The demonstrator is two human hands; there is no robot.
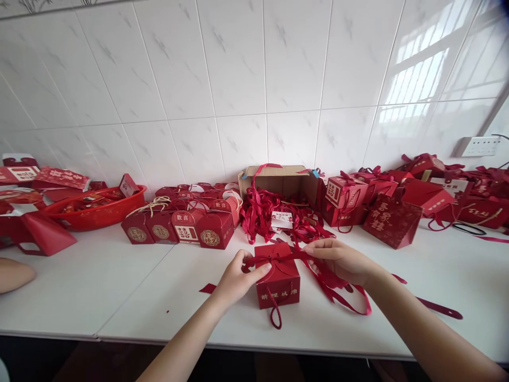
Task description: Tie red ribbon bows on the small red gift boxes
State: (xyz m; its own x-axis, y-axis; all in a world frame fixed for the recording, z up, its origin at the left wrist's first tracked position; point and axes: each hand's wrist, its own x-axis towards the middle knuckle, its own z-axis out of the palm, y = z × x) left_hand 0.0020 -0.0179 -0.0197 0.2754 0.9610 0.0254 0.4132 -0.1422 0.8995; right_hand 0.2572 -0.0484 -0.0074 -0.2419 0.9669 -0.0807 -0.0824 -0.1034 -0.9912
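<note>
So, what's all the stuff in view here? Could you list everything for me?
Gift box: one, red, front middle
Ribbon: at least one, red, across that box's top
Loose ribbons: many, red, heaped behind it
White card: one, white and red, on the heap
Cardboard box: one, brown, behind the heap
Small boxes: several, dark red, left of the heap
Basin: one, bright red, farther left
Right-hand boxes: many, red, right
Strap: one, dark red, front right
Socket panel: one, white, right wall
Tiled wall: one, white, back
Tabletop: white, below everything
Another person's arm: one, bare, left edge
Left hand: one, bare, at the gift box
Right hand: one, bare, pinching ribbon
</note>
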